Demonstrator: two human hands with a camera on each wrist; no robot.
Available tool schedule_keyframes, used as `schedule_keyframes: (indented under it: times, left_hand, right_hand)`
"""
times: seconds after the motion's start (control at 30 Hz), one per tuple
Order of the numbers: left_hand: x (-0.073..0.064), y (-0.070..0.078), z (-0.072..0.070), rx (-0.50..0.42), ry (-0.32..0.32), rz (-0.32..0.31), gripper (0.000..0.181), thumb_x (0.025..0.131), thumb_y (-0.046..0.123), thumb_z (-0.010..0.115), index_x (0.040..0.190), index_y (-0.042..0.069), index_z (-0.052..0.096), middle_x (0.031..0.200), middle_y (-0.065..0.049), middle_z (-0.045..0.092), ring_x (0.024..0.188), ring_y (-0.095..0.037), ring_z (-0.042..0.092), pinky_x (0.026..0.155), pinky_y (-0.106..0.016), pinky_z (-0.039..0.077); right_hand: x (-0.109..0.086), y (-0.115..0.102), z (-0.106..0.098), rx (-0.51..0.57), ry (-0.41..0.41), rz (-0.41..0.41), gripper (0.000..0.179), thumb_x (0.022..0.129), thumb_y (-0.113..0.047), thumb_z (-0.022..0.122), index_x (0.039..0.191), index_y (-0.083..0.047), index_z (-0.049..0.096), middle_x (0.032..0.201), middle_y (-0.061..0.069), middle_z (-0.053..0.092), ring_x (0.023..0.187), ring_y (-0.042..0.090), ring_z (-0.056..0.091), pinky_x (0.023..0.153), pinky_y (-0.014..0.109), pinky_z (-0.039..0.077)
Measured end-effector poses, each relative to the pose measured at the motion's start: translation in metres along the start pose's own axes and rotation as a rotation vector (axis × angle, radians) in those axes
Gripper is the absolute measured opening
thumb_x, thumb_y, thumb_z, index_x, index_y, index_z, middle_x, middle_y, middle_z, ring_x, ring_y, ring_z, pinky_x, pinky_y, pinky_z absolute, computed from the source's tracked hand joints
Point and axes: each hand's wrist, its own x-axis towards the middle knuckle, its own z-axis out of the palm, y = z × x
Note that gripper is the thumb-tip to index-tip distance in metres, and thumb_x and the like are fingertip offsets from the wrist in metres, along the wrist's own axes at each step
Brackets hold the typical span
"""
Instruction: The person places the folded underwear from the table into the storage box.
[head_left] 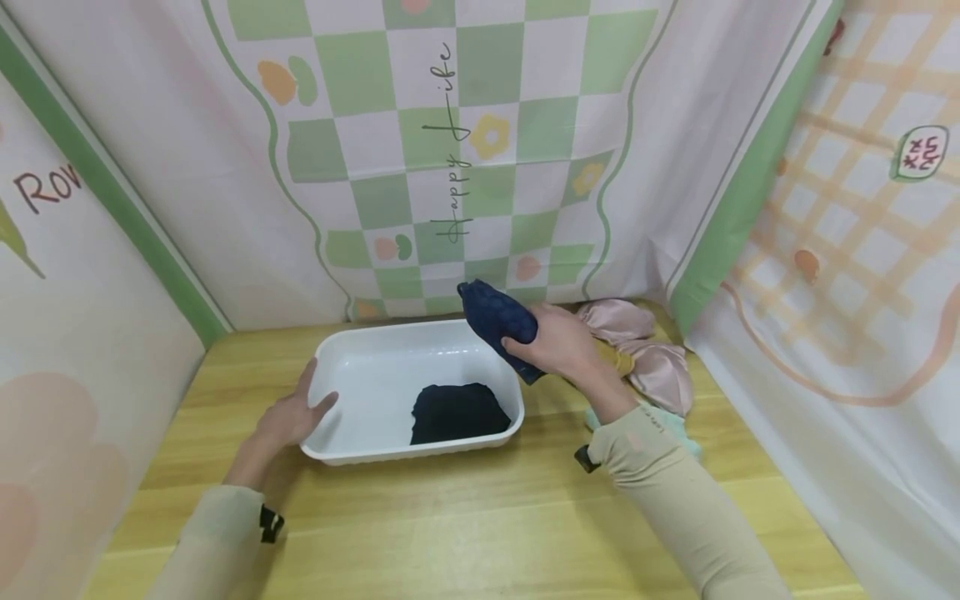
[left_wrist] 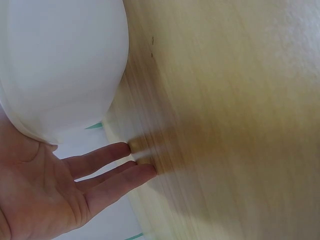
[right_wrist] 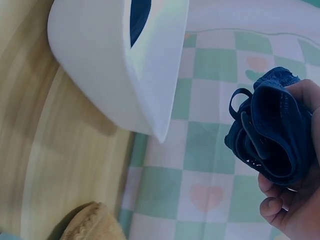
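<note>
My right hand [head_left: 558,337] holds a folded dark blue lace garment [head_left: 498,317] above the right end of a white tray [head_left: 390,333]. In the right wrist view, the garment [right_wrist: 275,130] shows a thin strap loop and rolled layers, with fingers and thumb around its side. A folded black cloth [head_left: 459,414] lies inside the tray, toward the near right corner. At the tray's left end, my left hand [head_left: 288,417] has its thumb over the rim. The left wrist view shows that hand's fingers [left_wrist: 110,187] stretched straight outside the wall, tips right at the wooden surface.
To the right lies a pink satin piece [head_left: 663,379] with a yellow band [head_left: 624,362] at its middle. A mint-green cloth [head_left: 678,429] sits partly behind my right forearm. Patterned sheets [head_left: 491,196] hang at the back and both sides of the wooden table [head_left: 450,525].
</note>
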Motion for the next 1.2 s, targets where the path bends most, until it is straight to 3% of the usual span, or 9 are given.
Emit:
schedule_keyframes:
  times: [0.43, 0.73, 1.0, 1.2]
  left_hand:
    - [-0.003, 0.003, -0.002, -0.001, -0.003, -0.005, 0.091, 0.101, 0.065, 0.03, 0.158, 0.016, -0.022, 0.144, -0.04, 0.042, 0.097, -0.042, 0.066, 0.084, -0.054, 0.053]
    - [-0.004, 0.003, 0.0, -0.005, -0.002, -0.009, 0.091, 0.101, 0.066, 0.029, 0.158, 0.015, -0.02, 0.147, -0.04, 0.038, 0.102, -0.045, 0.065, 0.085, -0.055, 0.053]
    - [-0.002, 0.001, 0.0, -0.005, -0.006, -0.012, 0.094, 0.099, 0.07, 0.027, 0.158, 0.016, -0.021, 0.147, -0.04, 0.038, 0.101, -0.045, 0.065, 0.082, -0.054, 0.053]
    - [-0.001, 0.0, 0.0, -0.013, -0.013, -0.024, 0.095, 0.098, 0.073, 0.027, 0.157, 0.018, -0.022, 0.148, -0.04, 0.037, 0.101, -0.044, 0.065, 0.08, -0.052, 0.054]
  right_hand:
    - [-0.004, -0.022, 0.008, -0.062, -0.06, -0.127, 0.065, 0.082, -0.057, 0.068, 0.123, -0.007, 0.065, 0.117, 0.011, 0.07, 0.11, 0.03, 0.065, 0.092, 0.046, 0.054]
    - [-0.004, -0.027, 0.027, -0.124, -0.03, -0.291, 0.057, 0.078, -0.055, 0.073, 0.113, -0.01, 0.067, 0.106, 0.006, 0.071, 0.094, 0.025, 0.068, 0.078, 0.043, 0.057]
    - [-0.004, -0.033, 0.038, -0.156, -0.03, -0.413, 0.052, 0.076, -0.056, 0.073, 0.106, -0.013, 0.069, 0.101, 0.002, 0.071, 0.092, 0.02, 0.068, 0.077, 0.039, 0.057]
    - [-0.005, -0.034, 0.043, -0.188, -0.049, -0.458, 0.053, 0.076, -0.058, 0.073, 0.106, -0.015, 0.068, 0.101, 0.0, 0.069, 0.094, 0.018, 0.067, 0.08, 0.037, 0.057]
